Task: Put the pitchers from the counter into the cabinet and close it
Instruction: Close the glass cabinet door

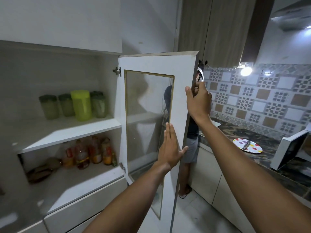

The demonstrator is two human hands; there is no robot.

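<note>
Nearly done: pitchers [80, 105] on cabinet [67, 126] upper shelf at 9 o'clock; door [178, 78] ajar. Right hand [198, 101] grip wraps door edge, left hand [170, 148] flat, open on panel. Closing remains.

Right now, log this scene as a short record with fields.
door: cabinet door open, glass panelled
left hand: flat on the door's inner face
right hand: gripping the door's free edge
upper shelf: yellow-green pitcher among green-lidded jars
lower shelf: bottles
counter: spotted plate
</note>
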